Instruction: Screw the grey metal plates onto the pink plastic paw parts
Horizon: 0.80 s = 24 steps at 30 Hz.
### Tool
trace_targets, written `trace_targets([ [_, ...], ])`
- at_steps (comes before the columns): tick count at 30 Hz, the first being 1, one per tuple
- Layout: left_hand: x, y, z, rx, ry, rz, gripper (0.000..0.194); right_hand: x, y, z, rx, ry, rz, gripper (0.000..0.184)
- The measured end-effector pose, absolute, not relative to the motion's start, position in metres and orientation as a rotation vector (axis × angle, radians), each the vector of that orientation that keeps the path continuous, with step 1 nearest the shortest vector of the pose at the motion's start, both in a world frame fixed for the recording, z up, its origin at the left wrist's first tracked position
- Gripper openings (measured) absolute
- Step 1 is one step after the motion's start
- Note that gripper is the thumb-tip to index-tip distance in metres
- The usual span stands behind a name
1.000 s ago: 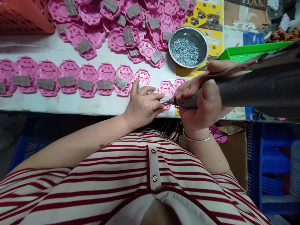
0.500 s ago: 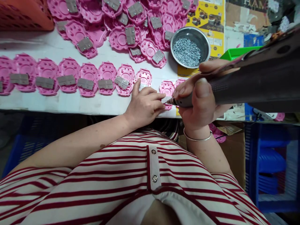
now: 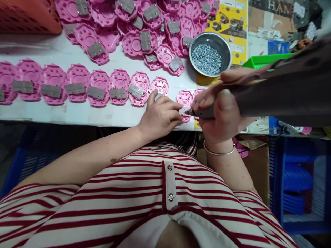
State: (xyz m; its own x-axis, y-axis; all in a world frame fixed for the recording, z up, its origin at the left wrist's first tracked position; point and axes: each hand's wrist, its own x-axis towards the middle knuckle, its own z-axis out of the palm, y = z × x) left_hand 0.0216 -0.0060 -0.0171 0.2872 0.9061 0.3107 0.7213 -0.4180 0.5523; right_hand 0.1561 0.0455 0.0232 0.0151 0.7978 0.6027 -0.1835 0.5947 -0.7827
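The power driver (image 3: pixel 274 93) stays at one pink casing (image 3: pixel 185 98), work seemingly unfinished. The right hand (image 3: pixel 222 112) clamps the tool; the left hand's (image 3: pixel 160 115) grip is unclear.

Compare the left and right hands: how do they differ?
The right hand grips a dark driver; the left hand shows no tool, its fingertips at a pink casing. The right wrist wears a bangle; the left wrist is bare. Both are ungloved, working around the same casing.
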Motion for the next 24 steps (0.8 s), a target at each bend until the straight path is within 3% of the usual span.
trace_targets([
  [11, 0.017, -0.005, -0.013, 2.108, 1.483, 0.98, 0.008, 0.146, 0.032, 0.054, -0.231, -1.177, 0.83, 0.015],
  [24, 0.017, -0.004, -0.015, 2.131, 1.474, 0.989, 0.012, 0.146, 0.032, 0.05, -0.25, -1.193, 0.854, 0.025],
])
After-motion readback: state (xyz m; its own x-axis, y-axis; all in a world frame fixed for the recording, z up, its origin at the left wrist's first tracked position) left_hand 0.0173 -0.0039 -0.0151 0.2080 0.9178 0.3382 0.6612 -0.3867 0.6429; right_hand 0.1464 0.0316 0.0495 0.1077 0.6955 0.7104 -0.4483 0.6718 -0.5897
